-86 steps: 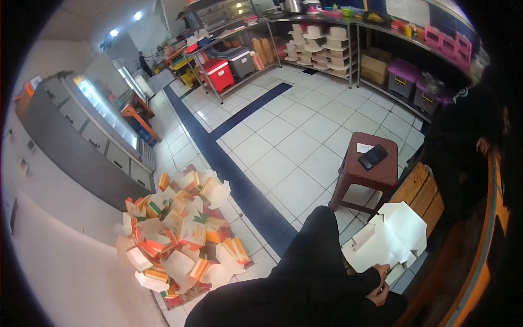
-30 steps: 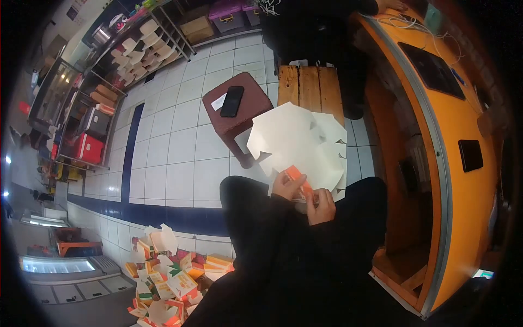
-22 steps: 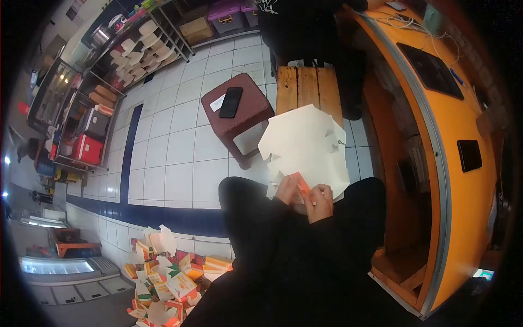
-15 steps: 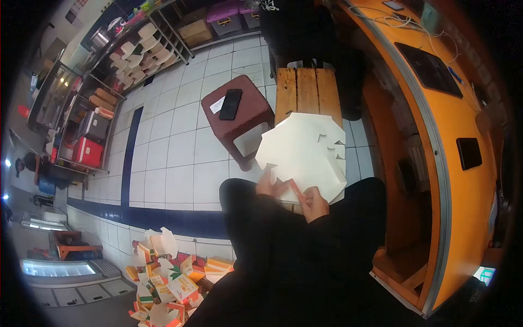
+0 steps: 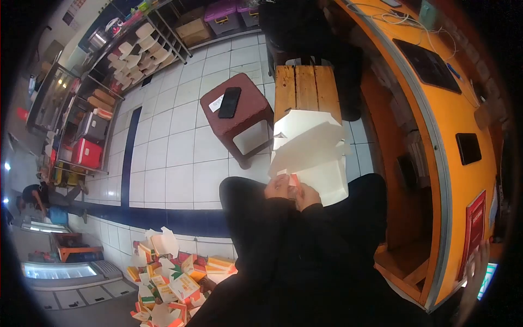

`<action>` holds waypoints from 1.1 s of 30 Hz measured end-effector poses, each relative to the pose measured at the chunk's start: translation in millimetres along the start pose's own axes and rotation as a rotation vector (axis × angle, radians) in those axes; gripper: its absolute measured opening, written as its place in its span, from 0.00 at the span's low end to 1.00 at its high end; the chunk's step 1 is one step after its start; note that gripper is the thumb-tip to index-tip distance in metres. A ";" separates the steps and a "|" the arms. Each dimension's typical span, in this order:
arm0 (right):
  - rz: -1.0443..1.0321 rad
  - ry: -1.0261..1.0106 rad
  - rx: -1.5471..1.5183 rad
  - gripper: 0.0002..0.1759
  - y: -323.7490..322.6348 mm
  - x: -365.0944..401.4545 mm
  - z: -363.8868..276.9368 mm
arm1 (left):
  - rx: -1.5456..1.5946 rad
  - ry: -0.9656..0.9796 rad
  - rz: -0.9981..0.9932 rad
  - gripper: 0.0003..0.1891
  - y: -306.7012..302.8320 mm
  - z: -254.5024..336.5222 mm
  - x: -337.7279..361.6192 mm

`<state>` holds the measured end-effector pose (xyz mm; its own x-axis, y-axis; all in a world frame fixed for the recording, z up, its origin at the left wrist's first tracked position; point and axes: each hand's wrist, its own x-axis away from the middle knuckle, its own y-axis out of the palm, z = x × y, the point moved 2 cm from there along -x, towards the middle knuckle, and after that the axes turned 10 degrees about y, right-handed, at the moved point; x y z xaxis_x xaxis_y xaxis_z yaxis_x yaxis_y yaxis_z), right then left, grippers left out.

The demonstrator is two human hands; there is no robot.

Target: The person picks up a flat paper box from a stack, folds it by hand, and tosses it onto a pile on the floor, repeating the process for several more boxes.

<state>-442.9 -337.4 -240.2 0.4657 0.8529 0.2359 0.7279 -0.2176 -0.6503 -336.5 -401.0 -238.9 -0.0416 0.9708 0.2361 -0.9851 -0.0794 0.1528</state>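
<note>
A paperboard food box (image 5: 310,131), white inside with a red-orange outer face, lies partly folded on a wooden bench (image 5: 305,87) before my knees. Its near and right walls stand up, and the far part tilts upward. At the near left corner, my left hand (image 5: 277,187) is closed on the box's edge. Beside it my right hand (image 5: 309,196) pinches the same corner, where a red-orange flap shows between the two hands. My fingertips are partly hidden by the board.
A maroon stool (image 5: 239,128) holds a black phone (image 5: 230,102). Folded boxes (image 5: 169,283) are heaped at lower left. On the right, an orange counter (image 5: 403,65) carries a tablet (image 5: 426,65). Another person's blurred hand (image 5: 476,280) is near a red booklet (image 5: 473,234); a person (image 5: 49,199) bends at far left.
The flat sheet has been folded up, with walls now raised, and my hands have come closer together at its corner. A red booklet and another person's hand have appeared at right.
</note>
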 end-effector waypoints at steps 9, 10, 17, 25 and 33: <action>0.059 -0.018 -0.153 0.23 9.3 -4.8 -2.4 | -0.325 0.303 -0.126 0.14 4.6 -4.8 16.9; 0.002 -0.042 -0.286 0.26 15.9 -7.6 1.0 | -0.287 0.287 -0.110 0.14 8.2 7.5 19.0; 0.332 0.204 -0.177 0.22 -115.9 -24.4 -4.7 | -0.528 0.266 -0.027 0.16 -4.1 -11.3 -4.6; 0.261 0.121 -0.472 0.17 -115.0 -98.0 85.7 | -0.852 0.862 -0.153 0.13 41.1 26.5 17.3; 0.178 0.187 -0.274 0.14 -110.2 -66.1 56.0 | -0.849 0.309 -0.560 0.21 102.9 -21.4 19.9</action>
<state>-582.1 -343.3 -224.6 0.6622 0.6946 0.2810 0.7233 -0.4947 -0.4818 -442.3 -385.0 -239.0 0.5311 0.8446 0.0675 -0.6656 0.4652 -0.5836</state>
